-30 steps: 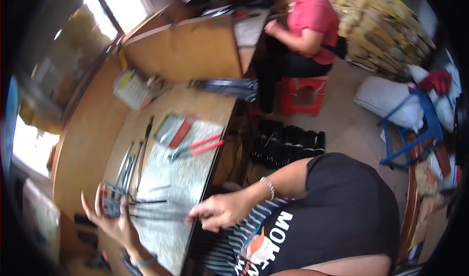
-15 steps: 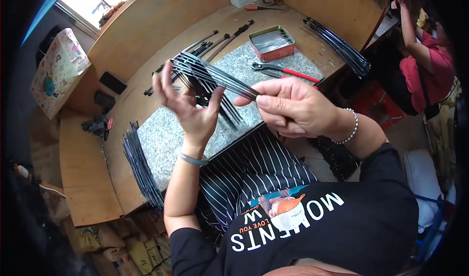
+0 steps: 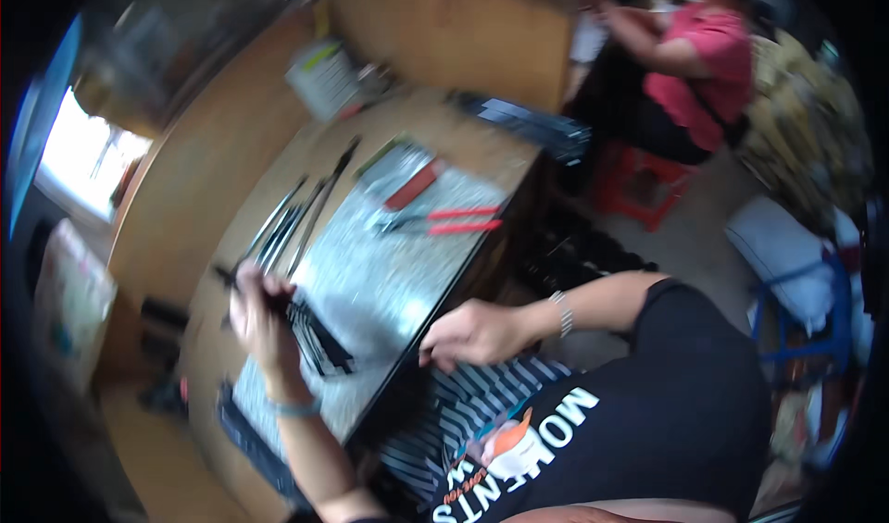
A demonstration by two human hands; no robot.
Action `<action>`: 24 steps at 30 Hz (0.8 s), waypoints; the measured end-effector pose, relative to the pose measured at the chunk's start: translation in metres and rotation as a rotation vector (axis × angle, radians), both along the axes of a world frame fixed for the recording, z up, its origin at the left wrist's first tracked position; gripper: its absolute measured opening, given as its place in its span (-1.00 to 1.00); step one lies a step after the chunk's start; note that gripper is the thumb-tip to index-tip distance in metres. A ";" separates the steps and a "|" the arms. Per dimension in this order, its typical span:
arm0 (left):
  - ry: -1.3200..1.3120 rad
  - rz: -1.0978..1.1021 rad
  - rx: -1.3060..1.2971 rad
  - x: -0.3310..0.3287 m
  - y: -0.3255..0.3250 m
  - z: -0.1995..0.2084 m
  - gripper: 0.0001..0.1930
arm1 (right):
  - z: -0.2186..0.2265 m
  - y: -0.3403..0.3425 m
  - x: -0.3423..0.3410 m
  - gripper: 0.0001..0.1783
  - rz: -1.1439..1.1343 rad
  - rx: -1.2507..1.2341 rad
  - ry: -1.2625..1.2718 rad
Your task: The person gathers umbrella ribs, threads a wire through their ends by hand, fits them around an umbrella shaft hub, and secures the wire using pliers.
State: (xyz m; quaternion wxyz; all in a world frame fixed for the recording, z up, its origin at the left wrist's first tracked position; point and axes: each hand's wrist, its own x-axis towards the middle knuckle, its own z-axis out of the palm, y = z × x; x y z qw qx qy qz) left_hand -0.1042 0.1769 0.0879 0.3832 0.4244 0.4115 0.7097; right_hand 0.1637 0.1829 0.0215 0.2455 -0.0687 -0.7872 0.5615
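Observation:
Motion blurs this moment. My left hand [image 3: 264, 324], raised over the left side of the grey speckled slab [image 3: 407, 273], has smeared fingers. Whether it grips anything cannot be made out. Right beside it, a fanned bundle of thin black rods [image 3: 317, 340] slants down toward the slab's front edge, its upper end hidden by the hand. My right hand [image 3: 477, 335] is off the slab's front edge, above my striped lap, with curled fingers drawn together. No long rods show in it; anything small between its fingertips is hidden.
Red-handled pliers [image 3: 454, 220] and a red tin [image 3: 412, 185] lie on the slab. Longer dark rods [image 3: 310, 222] rest behind, a bundle [image 3: 255, 444] at left, another [image 3: 532, 127] at the far right edge. Another person [image 3: 694, 69] sits on a red stool [image 3: 648, 190].
My right hand has come away from the thin rods and moved lower left. My left hand has moved left and down. The whole view has swung, showing more of the room at right.

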 end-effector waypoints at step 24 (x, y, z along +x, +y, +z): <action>0.903 0.157 -0.055 0.017 -0.046 -0.077 -0.71 | -0.045 0.080 -0.108 -0.76 -0.125 0.466 0.077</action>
